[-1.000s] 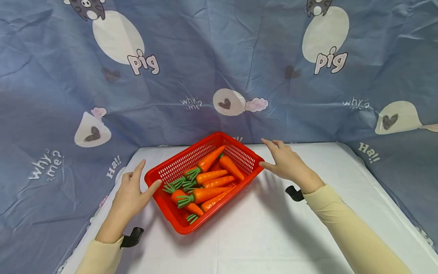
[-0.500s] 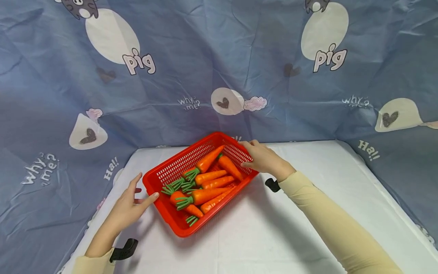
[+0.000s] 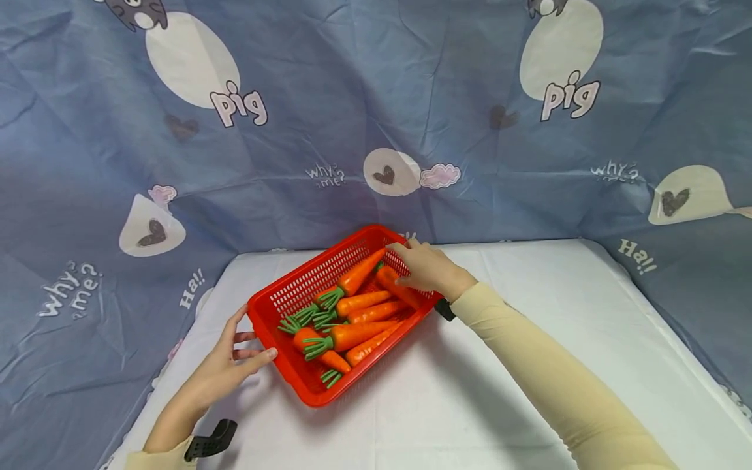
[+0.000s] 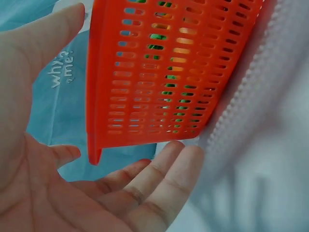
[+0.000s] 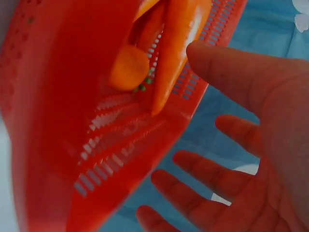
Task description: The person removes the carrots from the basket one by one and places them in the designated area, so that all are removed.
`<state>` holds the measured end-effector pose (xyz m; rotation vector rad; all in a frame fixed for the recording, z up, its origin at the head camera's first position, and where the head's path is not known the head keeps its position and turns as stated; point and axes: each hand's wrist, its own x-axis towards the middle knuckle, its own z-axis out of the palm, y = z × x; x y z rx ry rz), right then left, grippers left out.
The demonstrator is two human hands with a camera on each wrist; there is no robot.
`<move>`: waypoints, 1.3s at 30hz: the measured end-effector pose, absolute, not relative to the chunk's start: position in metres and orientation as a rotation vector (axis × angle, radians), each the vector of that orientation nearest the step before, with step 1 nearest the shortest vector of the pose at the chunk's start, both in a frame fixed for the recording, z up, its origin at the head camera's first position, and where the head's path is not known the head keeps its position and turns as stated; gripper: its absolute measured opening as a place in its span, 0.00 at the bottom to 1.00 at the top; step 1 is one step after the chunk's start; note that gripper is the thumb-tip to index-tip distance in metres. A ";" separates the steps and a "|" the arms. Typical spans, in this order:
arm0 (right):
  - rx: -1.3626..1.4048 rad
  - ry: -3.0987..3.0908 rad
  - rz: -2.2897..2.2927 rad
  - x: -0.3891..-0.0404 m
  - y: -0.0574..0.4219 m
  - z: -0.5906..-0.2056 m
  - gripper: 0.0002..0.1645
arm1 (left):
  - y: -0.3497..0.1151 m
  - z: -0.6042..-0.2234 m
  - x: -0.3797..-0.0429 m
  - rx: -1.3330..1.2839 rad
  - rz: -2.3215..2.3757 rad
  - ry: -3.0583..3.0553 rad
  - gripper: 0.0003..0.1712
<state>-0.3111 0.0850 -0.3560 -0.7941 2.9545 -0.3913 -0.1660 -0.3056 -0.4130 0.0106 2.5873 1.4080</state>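
A red slotted plastic basket (image 3: 294, 380) stands at a slant on the white-covered table, holding several orange carrots (image 3: 355, 333) with green tops. At its left end is my left hand (image 3: 220, 373), thumb by the rim and the other fingers loosely spread; in the left wrist view they lie close to the basket wall (image 4: 145, 92), but contact is unclear. My right hand (image 3: 433, 269) is over the basket's right end, above a carrot (image 3: 389, 281). Its fingers are relaxed and apart in the right wrist view, with the thumb close to a carrot (image 5: 178, 48).
Behind the table hangs a blue printed cloth (image 3: 294, 78), which also runs along the left and right sides. White cloth (image 3: 499, 405) covers the table in front of the basket and to its right. Each wrist carries a black strap mount (image 3: 211, 440).
My right hand has moved left, from outside the basket's right end to over it. My left hand has dropped a little along the left end. The basket and carrots keep their places.
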 end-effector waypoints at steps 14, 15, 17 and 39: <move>-0.936 2.787 -0.410 -0.332 0.047 -0.359 0.44 | -0.303 -0.427 -0.165 -0.005 1.545 2.509 0.68; -0.934 2.780 -0.402 -0.333 0.045 -0.359 0.45 | -0.303 -0.428 -0.165 -0.006 1.555 2.505 0.68; -0.937 2.769 -0.385 -0.335 0.040 -0.359 0.45 | -0.303 -0.430 -0.165 -0.005 1.576 2.494 0.68; -0.851 2.775 -0.294 -0.350 -0.007 -0.367 0.43 | -0.292 -0.457 -0.160 0.013 2.010 2.259 0.64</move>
